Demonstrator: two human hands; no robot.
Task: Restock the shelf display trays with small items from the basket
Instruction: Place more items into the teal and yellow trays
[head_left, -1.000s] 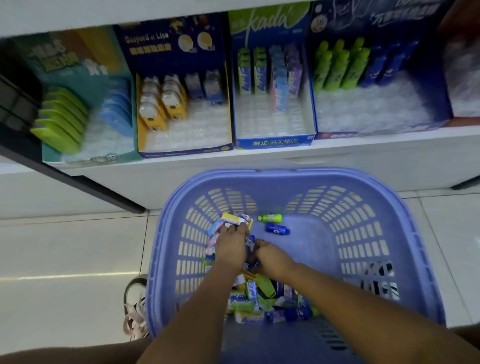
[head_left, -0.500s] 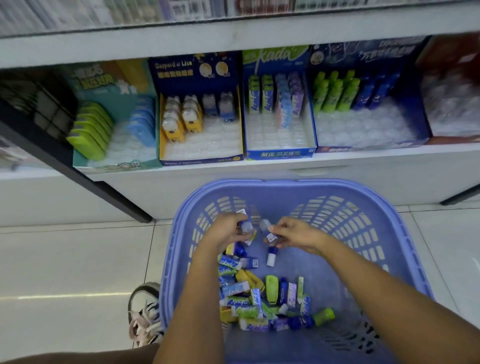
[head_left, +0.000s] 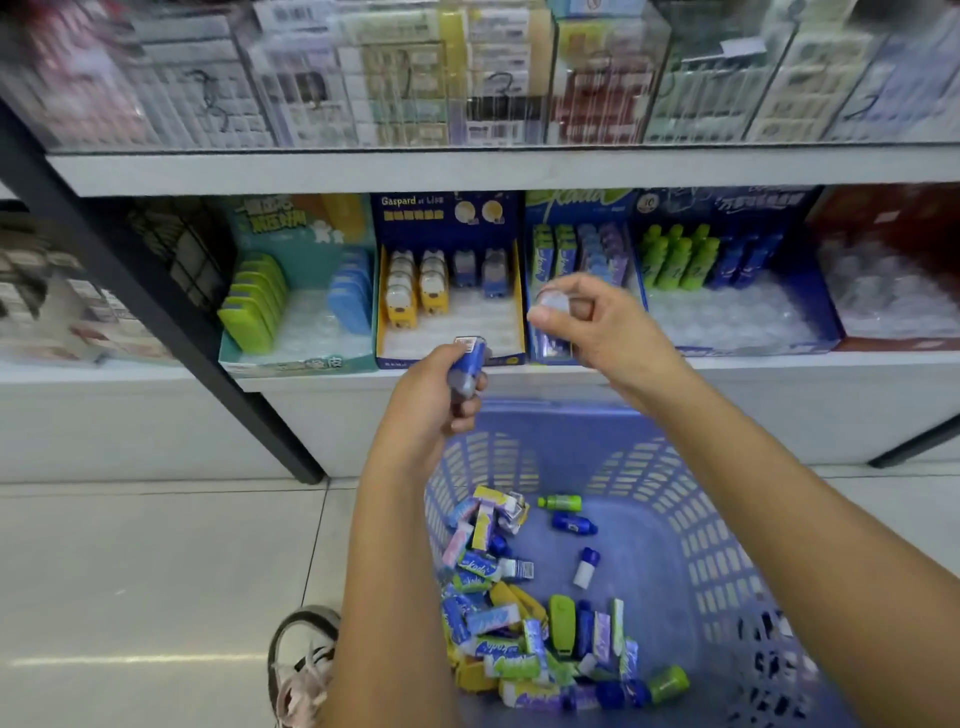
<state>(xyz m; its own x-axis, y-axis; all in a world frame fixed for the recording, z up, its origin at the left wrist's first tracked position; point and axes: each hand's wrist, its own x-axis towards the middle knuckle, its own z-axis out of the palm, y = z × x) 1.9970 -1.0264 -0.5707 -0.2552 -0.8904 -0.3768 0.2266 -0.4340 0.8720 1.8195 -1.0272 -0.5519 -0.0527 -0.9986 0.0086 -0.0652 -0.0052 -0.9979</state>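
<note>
My left hand (head_left: 434, 400) grips a small blue bear-shaped item (head_left: 467, 364), raised just below the front of the yellow-and-navy display tray (head_left: 449, 351). That tray holds yellow and blue bear items at its back. My right hand (head_left: 587, 322) pinches a small pale item (head_left: 551, 302) in front of the blue "Kada" tray (head_left: 535, 275). Below both hands stands the lilac plastic basket (head_left: 727, 551), with several small packets, bottles and erasers (head_left: 509, 613) heaped at its left side.
A teal tray (head_left: 296, 358) with green and blue cases stands left of the bear tray. A blue tray (head_left: 737, 317) with green and blue bottles and a red tray (head_left: 893, 312) stand to the right. A black shelf post (head_left: 156, 312) slants down left. A shoe (head_left: 301, 665) is beside the basket.
Both hands rose out of the basket to the shelf front, each carrying a small item. The view tilted upward, showing the upper shelf.
</note>
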